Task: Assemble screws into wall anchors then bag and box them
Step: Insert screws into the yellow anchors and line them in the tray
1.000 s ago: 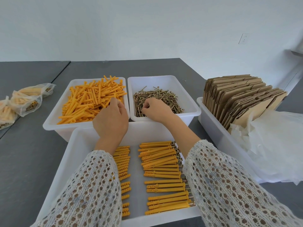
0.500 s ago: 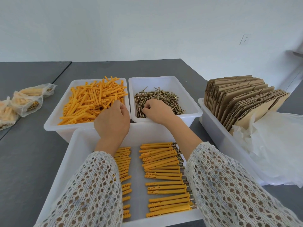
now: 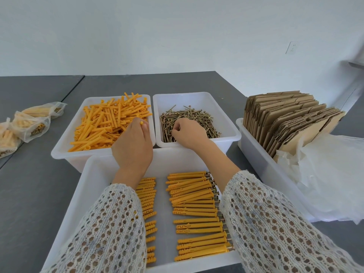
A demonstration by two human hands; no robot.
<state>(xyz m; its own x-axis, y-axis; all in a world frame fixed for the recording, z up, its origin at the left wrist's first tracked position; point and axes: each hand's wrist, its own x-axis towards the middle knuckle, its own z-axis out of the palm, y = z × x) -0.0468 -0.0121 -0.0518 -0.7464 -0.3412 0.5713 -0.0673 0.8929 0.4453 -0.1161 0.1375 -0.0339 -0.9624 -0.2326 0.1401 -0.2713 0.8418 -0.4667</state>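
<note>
Both hands reach into the parts bins.
The left hand (image 3: 132, 148) pinches a yellow wall anchor (image 3: 141, 122) over the anchor bin (image 3: 65, 148); the right hand (image 3: 189, 133), fingers curled, picks among the screws (image 3: 199, 117) in the screw bin (image 3: 226, 113); assembled anchors (image 3: 194, 211) lie in rows in the near tray (image 3: 88, 186).

Four white bins (image 3: 65, 152) stand on the table. Three filled bags (image 3: 29, 126) lie at the left edge. Two hands (image 3: 132, 148) reach in. Loose anchors (image 3: 102, 125), screws (image 3: 197, 119) and cartons (image 3: 285, 119) are too many to count.
</note>
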